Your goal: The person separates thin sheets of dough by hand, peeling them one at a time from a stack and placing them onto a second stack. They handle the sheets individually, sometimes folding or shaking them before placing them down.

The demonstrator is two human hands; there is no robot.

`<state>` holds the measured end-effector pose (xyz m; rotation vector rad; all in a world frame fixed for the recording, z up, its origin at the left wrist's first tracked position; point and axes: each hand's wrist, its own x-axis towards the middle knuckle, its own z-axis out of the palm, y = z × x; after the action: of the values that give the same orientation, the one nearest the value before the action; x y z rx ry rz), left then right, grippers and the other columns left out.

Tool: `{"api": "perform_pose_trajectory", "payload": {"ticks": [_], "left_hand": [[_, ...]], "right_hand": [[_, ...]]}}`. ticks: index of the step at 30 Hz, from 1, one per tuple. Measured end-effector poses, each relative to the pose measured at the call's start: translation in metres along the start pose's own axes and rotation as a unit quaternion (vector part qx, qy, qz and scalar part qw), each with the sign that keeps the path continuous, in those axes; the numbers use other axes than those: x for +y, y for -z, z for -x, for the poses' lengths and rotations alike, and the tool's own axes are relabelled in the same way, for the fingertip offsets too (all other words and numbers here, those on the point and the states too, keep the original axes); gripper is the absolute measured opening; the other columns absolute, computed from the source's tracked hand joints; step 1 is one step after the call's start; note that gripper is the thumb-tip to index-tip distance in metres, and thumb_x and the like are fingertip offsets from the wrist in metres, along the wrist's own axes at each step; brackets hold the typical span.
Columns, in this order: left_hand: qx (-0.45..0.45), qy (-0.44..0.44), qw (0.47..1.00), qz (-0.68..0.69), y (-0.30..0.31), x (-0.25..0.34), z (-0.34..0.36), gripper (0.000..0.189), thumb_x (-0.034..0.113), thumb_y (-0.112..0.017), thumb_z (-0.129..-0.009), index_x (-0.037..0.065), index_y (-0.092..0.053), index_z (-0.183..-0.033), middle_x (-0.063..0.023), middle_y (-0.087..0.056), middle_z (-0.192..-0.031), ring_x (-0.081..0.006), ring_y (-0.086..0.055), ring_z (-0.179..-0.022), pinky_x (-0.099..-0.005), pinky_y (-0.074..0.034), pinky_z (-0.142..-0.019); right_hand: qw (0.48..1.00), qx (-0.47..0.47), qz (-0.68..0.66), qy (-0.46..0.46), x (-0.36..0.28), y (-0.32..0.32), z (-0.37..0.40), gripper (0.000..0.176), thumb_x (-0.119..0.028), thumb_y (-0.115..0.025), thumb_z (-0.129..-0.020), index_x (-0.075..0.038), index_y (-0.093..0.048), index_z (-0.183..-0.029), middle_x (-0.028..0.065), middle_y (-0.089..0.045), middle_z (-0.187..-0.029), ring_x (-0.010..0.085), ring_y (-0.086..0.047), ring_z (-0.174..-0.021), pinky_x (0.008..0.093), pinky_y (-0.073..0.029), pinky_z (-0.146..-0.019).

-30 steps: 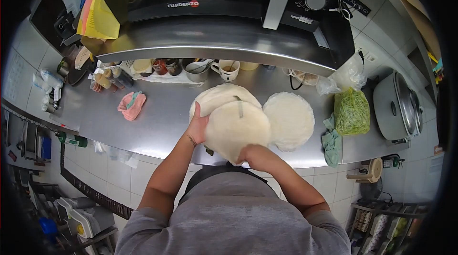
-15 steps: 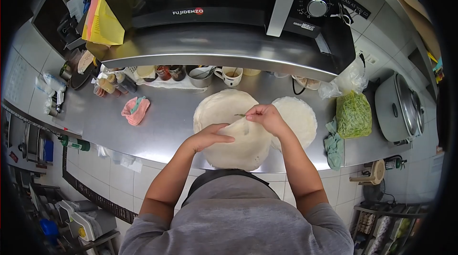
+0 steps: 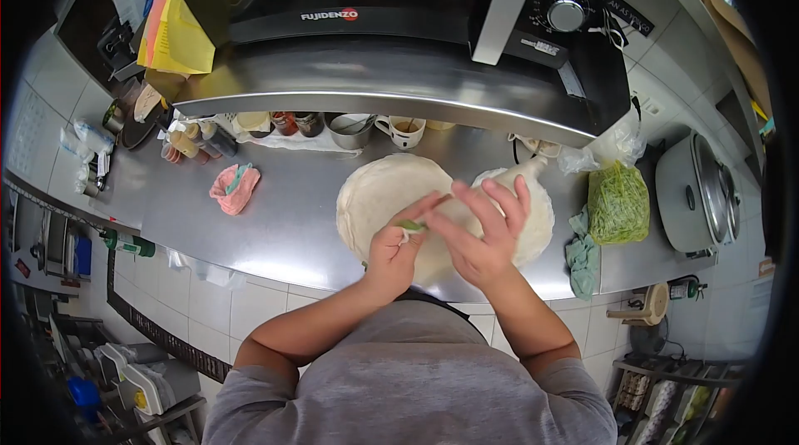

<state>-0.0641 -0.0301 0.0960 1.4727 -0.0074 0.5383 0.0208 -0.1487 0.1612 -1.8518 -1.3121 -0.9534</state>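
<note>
Left hand (image 3: pixel 394 255): curled, pinching a small, slender green piece (image 3: pixel 409 226) between thumb and fingers. Right hand (image 3: pixel 484 238): fingers spread loose, tips beside the left hand; motion blur, contact cannot be told. Green piece is held above a broad, pale, round dough sheet (image 3: pixel 387 187) on the brushed stainless-steel counter (image 3: pixel 287 233). Second pale, round sheet (image 3: pixel 539 216) lies to the right, partly behind the right hand.

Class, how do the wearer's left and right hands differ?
The left hand curls around a green piece; the right hand spreads its fingers, holding nothing visible. The left hand shows against the left dough sheet; the right hand partly covers the right dough sheet. Both are bare.
</note>
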Motion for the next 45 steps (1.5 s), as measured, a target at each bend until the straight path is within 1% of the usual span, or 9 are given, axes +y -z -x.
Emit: {"api": "perform_pose_trajectory", "payload": {"ticks": [5,7,9,16,29,38,42,44,45], "left_hand": [[0.040,0.280,0.941,0.187,0.024,-0.097,0.020,0.031,0.016,-0.041,-0.101,0.004,-0.047,-0.129,-0.0039,-0.060,-0.107,-0.0085,-0.054,-0.096,-0.0236,-0.044,-0.086],[-0.021,0.293,0.947,0.128,0.038,-0.121,0.030,0.040,0.005,-0.044,-0.096,0.003,-0.040,-0.136,-0.0060,-0.055,-0.124,-0.0132,-0.053,-0.109,-0.0250,-0.041,-0.094],[-0.108,0.151,0.981,-0.056,0.039,-0.117,0.037,0.055,-0.004,-0.045,-0.090,0.003,-0.030,-0.143,-0.0095,-0.037,-0.144,-0.0165,-0.039,-0.129,-0.0302,-0.031,-0.107],[-0.051,0.275,0.953,0.119,0.038,-0.095,0.030,0.060,-0.006,-0.052,-0.084,0.003,-0.035,-0.141,-0.0079,-0.047,-0.133,-0.0148,-0.045,-0.121,-0.0270,-0.035,-0.101],[-0.090,0.264,0.957,0.077,0.039,-0.096,0.032,0.045,0.001,-0.057,-0.086,0.003,-0.044,-0.129,-0.0050,-0.055,-0.112,-0.0123,-0.052,-0.104,-0.0253,-0.041,-0.090],[0.082,0.290,0.950,-0.084,0.051,-0.098,0.007,0.017,0.014,-0.061,-0.092,-0.002,-0.064,-0.097,-0.0038,-0.065,-0.082,-0.0083,-0.059,-0.070,-0.0247,-0.051,-0.064],[0.119,0.323,0.938,0.029,0.046,-0.094,0.007,0.014,0.013,-0.062,-0.090,-0.001,-0.064,-0.092,-0.0040,-0.065,-0.080,-0.0081,-0.059,-0.070,-0.0246,-0.052,-0.064],[0.011,0.231,0.956,-0.183,0.042,-0.100,0.013,0.011,0.011,-0.063,-0.089,0.000,-0.062,-0.090,-0.0041,-0.064,-0.080,-0.0079,-0.059,-0.070,-0.0234,-0.051,-0.062],[0.010,0.231,0.955,-0.184,0.042,-0.101,0.013,0.011,0.011,-0.063,-0.089,0.000,-0.062,-0.090,-0.0041,-0.064,-0.080,-0.0079,-0.059,-0.070,-0.0234,-0.051,-0.062]], "right_hand": [[0.943,-0.121,-0.080,-0.299,0.013,-0.087,0.084,0.019,-0.018,-0.072,-0.075,-0.008,-0.063,-0.087,0.0057,-0.059,-0.094,0.0218,-0.053,-0.094,0.0392,-0.039,-0.087],[0.724,-0.208,-0.321,-0.573,0.008,-0.106,0.112,0.026,-0.023,-0.074,-0.079,-0.003,-0.059,-0.083,0.0053,-0.059,-0.082,0.0157,-0.056,-0.077,0.0294,-0.044,-0.072],[0.717,-0.199,-0.331,-0.580,0.012,-0.107,0.125,0.025,-0.022,-0.073,-0.081,-0.001,-0.059,-0.084,0.0040,-0.059,-0.078,0.0125,-0.055,-0.072,0.0262,-0.043,-0.066],[0.560,-0.139,-0.559,-0.595,0.016,-0.095,0.129,0.008,-0.006,-0.065,-0.086,0.001,-0.063,-0.090,0.0032,-0.063,-0.078,0.0103,-0.058,-0.070,0.0243,-0.048,-0.066],[0.533,-0.160,-0.547,-0.626,0.014,-0.098,0.127,0.010,-0.009,-0.062,-0.089,0.001,-0.064,-0.091,0.0036,-0.064,-0.082,0.0108,-0.059,-0.072,0.0248,-0.049,-0.069],[0.631,-0.197,-0.489,-0.569,0.017,-0.098,0.136,0.009,-0.008,-0.057,-0.091,0.000,-0.060,-0.092,0.0032,-0.062,-0.079,0.0110,-0.059,-0.073,0.0241,-0.049,-0.071],[0.527,-0.152,-0.546,-0.633,0.018,-0.092,0.128,0.015,-0.014,-0.060,-0.090,0.000,-0.058,-0.087,0.0029,-0.060,-0.076,0.0102,-0.057,-0.069,0.0239,-0.048,-0.067],[0.510,-0.156,-0.537,-0.654,0.019,-0.091,0.125,0.017,-0.016,-0.062,-0.089,-0.001,-0.057,-0.084,0.0021,-0.058,-0.073,0.0095,-0.055,-0.067,0.0236,-0.047,-0.065],[0.603,-0.209,-0.466,-0.613,0.021,-0.091,0.126,0.016,-0.015,-0.063,-0.088,-0.002,-0.057,-0.081,0.0012,-0.056,-0.070,0.0088,-0.054,-0.066,0.0234,-0.046,-0.063]]}}
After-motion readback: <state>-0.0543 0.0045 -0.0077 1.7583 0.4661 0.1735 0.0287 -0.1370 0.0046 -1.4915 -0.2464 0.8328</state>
